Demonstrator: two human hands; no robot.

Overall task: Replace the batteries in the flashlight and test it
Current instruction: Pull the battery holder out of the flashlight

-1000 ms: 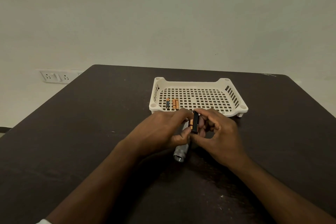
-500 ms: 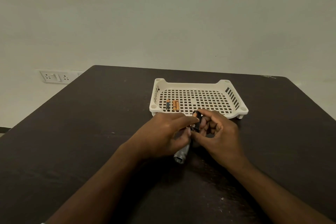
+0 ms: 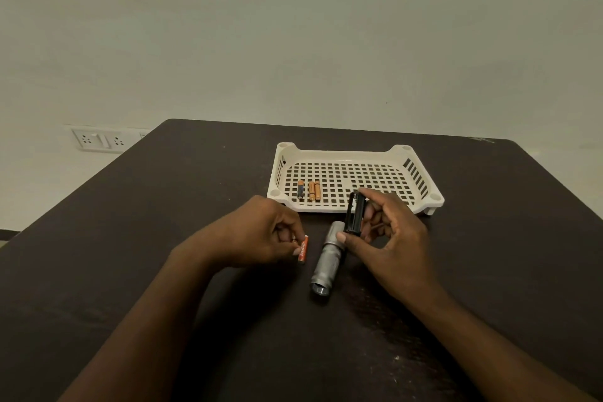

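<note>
Currently, table point(image 3: 163, 238): dark top; everything below rests on it or is held over it.
Tray point(image 3: 424, 202): white, perforated, far side; 3 batteries point(image 3: 310, 190) lie inside near its left wall.
Flashlight point(image 3: 328, 263): silver body on table between my hands, open end toward me, long axis running away.
Right hand point(image 3: 388, 238): fingers clamped on black battery holder point(image 3: 355, 214), held upright just above the flashlight's far end.
Left hand point(image 3: 264, 235): fingertips pinching 1 orange battery point(image 3: 303, 249), left of the flashlight, roughly parallel to it; holder lies up and right.

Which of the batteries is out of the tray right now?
The orange battery pinched in the left hand, over the table. The other three lie inside the white tray.
</note>
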